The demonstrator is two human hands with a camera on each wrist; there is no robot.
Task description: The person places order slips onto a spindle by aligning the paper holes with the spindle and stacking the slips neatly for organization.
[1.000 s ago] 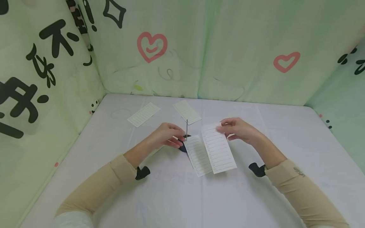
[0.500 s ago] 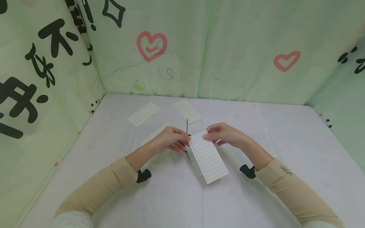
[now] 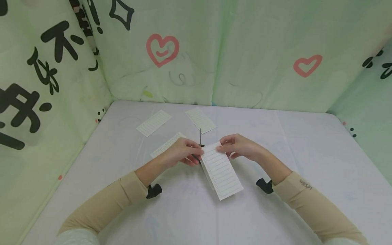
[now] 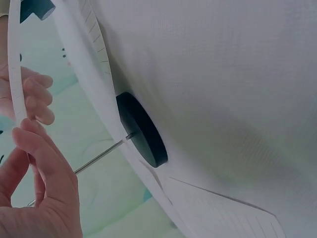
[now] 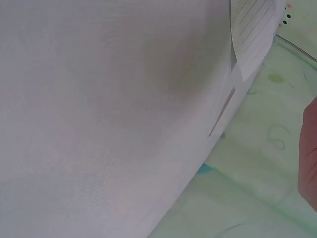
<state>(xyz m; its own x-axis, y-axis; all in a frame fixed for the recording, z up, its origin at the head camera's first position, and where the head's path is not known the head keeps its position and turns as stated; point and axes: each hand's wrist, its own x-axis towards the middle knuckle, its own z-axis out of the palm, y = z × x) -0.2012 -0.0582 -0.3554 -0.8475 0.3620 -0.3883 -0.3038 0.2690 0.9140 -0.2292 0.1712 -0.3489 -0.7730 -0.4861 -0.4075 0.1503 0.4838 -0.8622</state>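
Observation:
Both hands hold a lined checklist sheet at its upper end, tilted above the table. My left hand pinches its upper left corner between thumb and fingers. At the upper right edge, my right hand grips it with the thumb on top. The thin metal rod of a paper spike stands upright just beyond the sheet's top edge. In the left wrist view its round black base shows on the table. Another lined sheet lies by that base, mostly covered by the held one in the head view.
Two lined sheets lie toward the back, one at the left and one behind the spike. A third sheet is partly hidden by the left hand. Green printed curtains surround the white table.
My right hand has moved left and toward me, bringing the sheet over the lower one. My left hand has taken hold of its upper left corner.

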